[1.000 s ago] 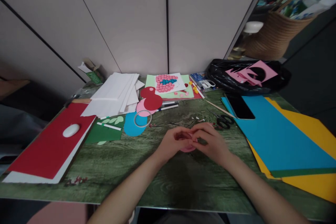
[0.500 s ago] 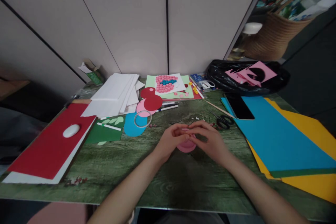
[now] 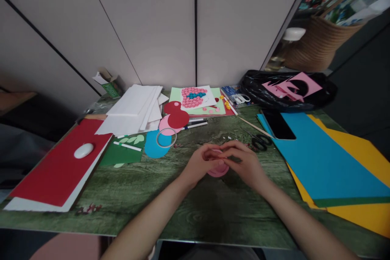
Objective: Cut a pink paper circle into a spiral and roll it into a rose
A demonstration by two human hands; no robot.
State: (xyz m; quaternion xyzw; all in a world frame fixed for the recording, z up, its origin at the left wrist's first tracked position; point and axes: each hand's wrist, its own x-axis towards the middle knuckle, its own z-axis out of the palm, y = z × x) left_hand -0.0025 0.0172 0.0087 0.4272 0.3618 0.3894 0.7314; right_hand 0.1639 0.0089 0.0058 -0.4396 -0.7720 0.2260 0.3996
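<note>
A round pink paper piece (image 3: pixel 217 171) is between my two hands, just above the table front. My left hand (image 3: pixel 200 164) is closed on its left side, thumb over the paper. From the right, my right hand (image 3: pixel 246 164) pinches it, the fingertips of both hands meeting over its upper part. The fingers hide much of the piece, so I cannot make out its exact shape. Behind the right hand lie black scissors (image 3: pixel 261 142) and a thin wooden stick (image 3: pixel 254 126).
Left are red sheets (image 3: pixel 57 170) with a white mouse (image 3: pixel 83 150), white papers (image 3: pixel 128 107), green paper (image 3: pixel 114 156), a tape ring (image 3: pixel 157 139) and paper circles (image 3: pixel 178 119). Behind is a pink-and-blue paper craft (image 3: pixel 195 96). Right, a phone (image 3: pixel 278 124) lies on blue sheets (image 3: pixel 323 158).
The hands stay around the pink paper, with the fingers shifting slightly on it. The whole view has moved a little; other things lie as before.
</note>
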